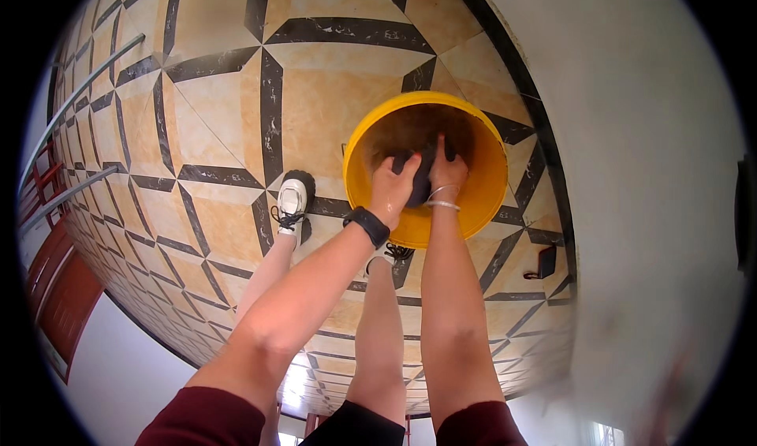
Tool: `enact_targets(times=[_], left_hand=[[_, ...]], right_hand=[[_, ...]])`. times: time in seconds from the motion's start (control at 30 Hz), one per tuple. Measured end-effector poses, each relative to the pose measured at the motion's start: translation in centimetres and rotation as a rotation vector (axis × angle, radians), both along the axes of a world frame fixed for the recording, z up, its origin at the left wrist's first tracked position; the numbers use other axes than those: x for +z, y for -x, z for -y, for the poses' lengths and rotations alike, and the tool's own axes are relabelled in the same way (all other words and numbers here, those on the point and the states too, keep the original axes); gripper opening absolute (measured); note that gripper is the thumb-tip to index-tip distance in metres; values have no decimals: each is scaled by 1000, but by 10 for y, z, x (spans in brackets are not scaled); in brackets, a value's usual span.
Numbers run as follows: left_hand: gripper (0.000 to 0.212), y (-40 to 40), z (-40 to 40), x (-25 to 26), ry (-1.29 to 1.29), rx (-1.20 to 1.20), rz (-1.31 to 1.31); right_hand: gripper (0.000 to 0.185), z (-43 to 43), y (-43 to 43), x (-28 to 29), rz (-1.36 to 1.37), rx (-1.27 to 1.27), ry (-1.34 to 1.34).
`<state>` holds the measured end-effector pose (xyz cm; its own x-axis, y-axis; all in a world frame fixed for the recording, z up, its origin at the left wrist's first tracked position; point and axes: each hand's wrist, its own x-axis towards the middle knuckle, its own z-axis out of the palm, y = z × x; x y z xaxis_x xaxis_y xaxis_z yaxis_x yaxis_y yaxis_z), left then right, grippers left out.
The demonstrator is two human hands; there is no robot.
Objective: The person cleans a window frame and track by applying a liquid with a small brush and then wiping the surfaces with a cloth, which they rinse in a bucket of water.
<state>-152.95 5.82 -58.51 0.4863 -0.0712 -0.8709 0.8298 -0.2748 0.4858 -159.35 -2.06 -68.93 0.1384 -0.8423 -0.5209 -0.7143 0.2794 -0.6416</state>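
A yellow plastic bucket [355,168] stands on the tiled floor before me, with murky brown water [426,120] at its bottom. Both hands reach down inside it and grip a dark cloth [421,183] that hangs bunched between them. My left hand [395,184], below a black wristband, holds the cloth's left side with the thumb up. On the other side my right hand [448,174], with bracelets at its wrist, presses the cloth with the index finger pointing away. The fingers under the cloth are hidden.
At right rises a pale wall [639,150] with dark skirting. A small dark case with a strap [547,262] lies on the floor near it. My white shoe [291,200] stands left of the bucket. Metal rails [89,82] and a brown door [68,292] are far left.
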Motion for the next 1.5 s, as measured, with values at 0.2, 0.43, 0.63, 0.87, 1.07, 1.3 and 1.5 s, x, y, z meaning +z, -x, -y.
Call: enact_targets(times=[0.2, 0.43, 0.63, 0.87, 1.07, 1.3, 1.5], left_hand=[[73, -13, -21, -31, -96, -373, 9], [74, -16, 0, -47, 16, -175, -162], [47, -20, -18, -18, 141, 101, -321], [36, 14, -24, 35, 244, -241, -43], [44, -7, -3, 30, 172, -524, 4], [48, -2, -18, 0, 381, -331, -311], [48, -23, -24, 55, 635, 134, -876]], right_hand=[[51, -38, 12, -40, -321, 369, 461], [31, -16, 6, -10, 239, -244, -405], [29, -54, 25, 127, 428, 104, -569], [36, -40, 32, 119, 445, -162, -114], [74, -31, 36, 125, 1149, -399, -745], [13, -28, 26, 143, 676, -214, -280], [29, -41, 14, 185, 545, 279, 126]])
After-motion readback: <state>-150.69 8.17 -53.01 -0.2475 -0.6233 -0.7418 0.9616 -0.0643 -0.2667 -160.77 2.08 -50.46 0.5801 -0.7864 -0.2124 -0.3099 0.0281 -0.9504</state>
